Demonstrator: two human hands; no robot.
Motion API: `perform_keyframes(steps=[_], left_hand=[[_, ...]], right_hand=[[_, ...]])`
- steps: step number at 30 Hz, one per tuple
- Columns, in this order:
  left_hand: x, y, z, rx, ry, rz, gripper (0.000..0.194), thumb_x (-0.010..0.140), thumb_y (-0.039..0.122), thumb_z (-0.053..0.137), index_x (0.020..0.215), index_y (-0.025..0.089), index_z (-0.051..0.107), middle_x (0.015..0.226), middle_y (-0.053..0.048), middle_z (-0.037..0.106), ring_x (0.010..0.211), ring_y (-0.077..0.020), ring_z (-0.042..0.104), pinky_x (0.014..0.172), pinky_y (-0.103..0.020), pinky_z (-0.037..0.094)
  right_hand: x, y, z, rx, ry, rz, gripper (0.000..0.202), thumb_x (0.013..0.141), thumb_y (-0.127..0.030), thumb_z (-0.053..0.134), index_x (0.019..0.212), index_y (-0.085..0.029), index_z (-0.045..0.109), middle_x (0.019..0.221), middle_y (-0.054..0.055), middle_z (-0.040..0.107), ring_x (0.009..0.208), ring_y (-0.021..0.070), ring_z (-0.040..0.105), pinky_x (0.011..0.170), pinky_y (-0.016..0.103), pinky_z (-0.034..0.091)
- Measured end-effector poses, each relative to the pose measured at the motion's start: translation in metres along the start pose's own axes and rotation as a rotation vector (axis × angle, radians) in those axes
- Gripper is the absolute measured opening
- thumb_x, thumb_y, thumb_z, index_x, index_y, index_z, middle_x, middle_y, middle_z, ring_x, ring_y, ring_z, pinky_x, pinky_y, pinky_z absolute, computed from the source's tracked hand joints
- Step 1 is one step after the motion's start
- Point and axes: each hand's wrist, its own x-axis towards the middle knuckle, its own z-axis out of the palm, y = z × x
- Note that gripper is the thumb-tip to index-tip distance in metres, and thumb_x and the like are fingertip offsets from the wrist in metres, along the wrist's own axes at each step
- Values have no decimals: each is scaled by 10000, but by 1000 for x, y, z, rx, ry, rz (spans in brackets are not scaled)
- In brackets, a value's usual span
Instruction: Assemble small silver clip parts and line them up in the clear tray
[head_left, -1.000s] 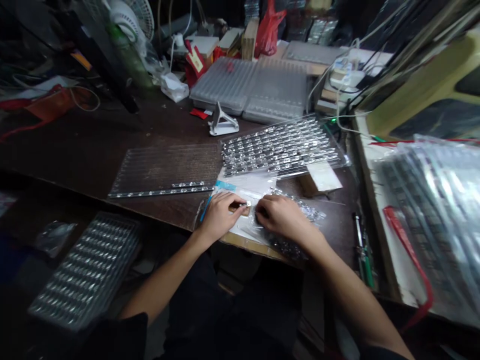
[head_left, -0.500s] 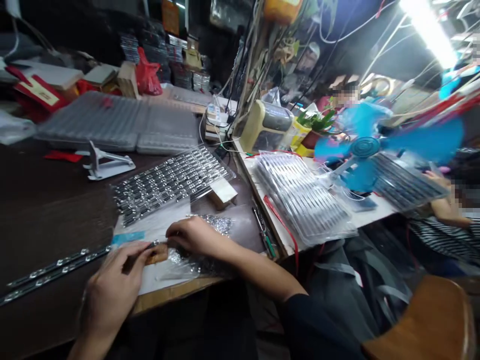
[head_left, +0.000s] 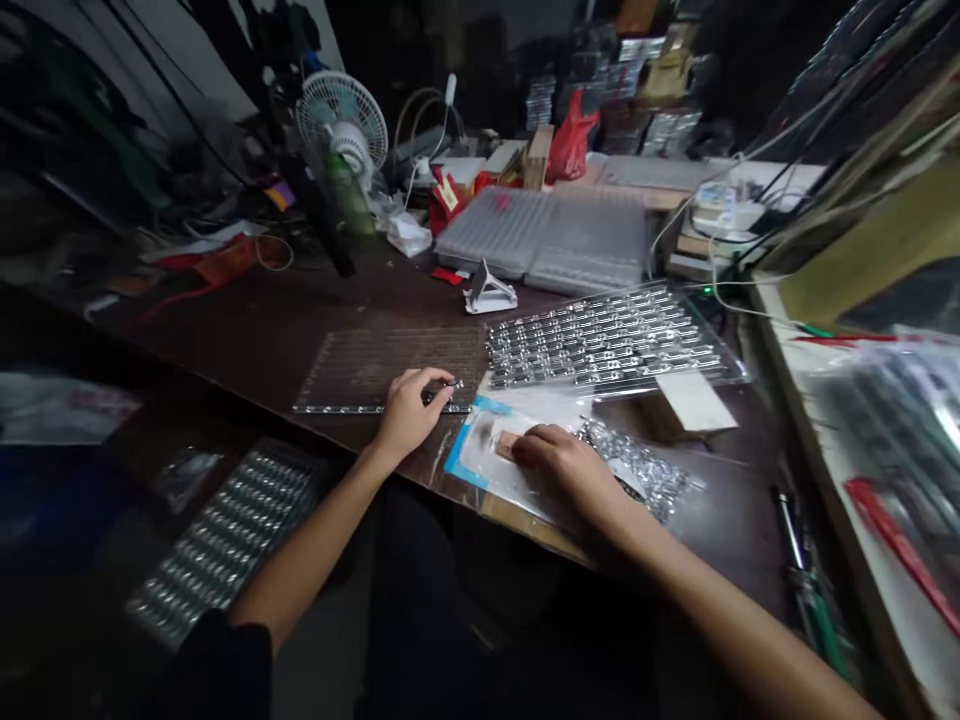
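My left hand is over the near right corner of a clear ridged tray, its thumb and fingers pinched round a small metal part. Along the tray's front edge lies a row of metal pieces. My right hand rests with curled fingers on a small wooden block, on a white sheet with blue tape. Beside it is a heap of small shiny parts. Behind, a second tray holds rows of metal pieces.
A white stand and stacked clear trays are farther back. A pale-topped block sits right of the parts, with green-handled pliers near the right edge. Another filled tray is low at the left.
The view has swung left. My left hand has moved away from the wooden block to the clear tray. My right hand has come onto the block.
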Motion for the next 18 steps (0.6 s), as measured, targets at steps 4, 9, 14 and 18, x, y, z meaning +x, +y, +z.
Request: perform_keyframes(steps=[4,9,14,18], left_hand=[[1,2,13,63,-114,24,79,875,207,632,931,220,686,992,2,723,983,-199,628,964,-371,412],[6,3,16,174,-204,61,73,892,223,604,887,217,676,977,-4,712,994,-213,612,957,-384,390],[4,0,5,315,-208,57,91,893,220,569,862,210,654,964,-19,693,978,-236,597,901,-393,397],[8,10,6,339,-170,58,86,891,222,564,898,206,648,980,-27,683,988,-246,586,889,-396,399]], right_hand=[[1,-9,-1,-95,-44,-4,173,959,-136,534,1029,-135,693,999,104,653,916,217,577,801,317,453],[0,-2,-3,-6,-36,45,300,978,-167,524,1252,-181,646,1078,87,668,949,196,614,784,288,467],[-16,16,-29,-11,-5,197,268,964,-257,556,1166,-162,702,1114,98,679,987,225,634,821,300,462],[-24,19,-45,-56,-119,280,180,892,-265,651,1007,-164,745,992,89,698,902,217,632,749,276,430]])
